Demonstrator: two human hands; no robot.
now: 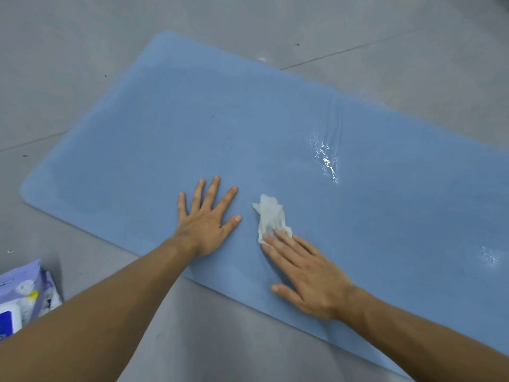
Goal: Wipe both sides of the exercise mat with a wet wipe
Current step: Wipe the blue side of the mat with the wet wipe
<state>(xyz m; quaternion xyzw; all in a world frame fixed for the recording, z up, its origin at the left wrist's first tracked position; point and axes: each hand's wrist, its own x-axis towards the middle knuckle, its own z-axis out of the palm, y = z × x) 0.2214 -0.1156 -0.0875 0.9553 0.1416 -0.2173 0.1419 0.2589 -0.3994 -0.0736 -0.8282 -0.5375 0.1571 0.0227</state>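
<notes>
The exercise mat [192, 119] is plain light blue, with slightly darker blue patches and a few streaks of bright white glint toward its right part. The wet wipe [271, 213] on it is white with pale grey folds. The floor [82, 37] is grey, crossed by thin dark lines and dotted with dark specks, and the pack of wipes [24, 296] is lavender with a white-and-blue label and a yellow spot.

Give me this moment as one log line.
left hand flat on mat | right hand presses wipe on mat | pack on floor
</notes>
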